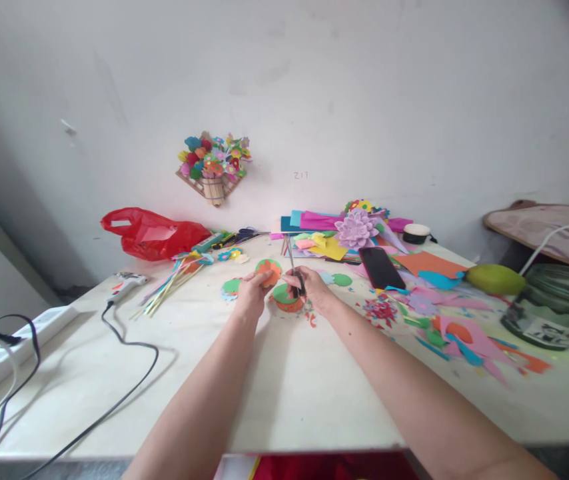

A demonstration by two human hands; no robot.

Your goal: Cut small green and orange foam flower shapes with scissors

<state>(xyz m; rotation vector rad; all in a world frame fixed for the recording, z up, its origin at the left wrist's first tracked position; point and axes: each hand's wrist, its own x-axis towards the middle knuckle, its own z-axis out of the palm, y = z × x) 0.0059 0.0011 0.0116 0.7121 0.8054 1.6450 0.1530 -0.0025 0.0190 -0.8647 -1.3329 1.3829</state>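
Orange cutout (pixel 270 272) (green-edged, roundish) is pinched in the left hand (pixel 252 291); the right hand (pixel 315 289) clasps scissors (pixel 300 283)

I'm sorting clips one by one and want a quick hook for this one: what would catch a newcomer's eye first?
Probably the colourful bouquet on the wall, left of centre, and the bright red bag below and to its left, on the table. Next, mid-table, the left grip holds an orange-and-green cutout beside the right grip, which holds scissors. The lilac flower at the back, right of centre, stands out too.
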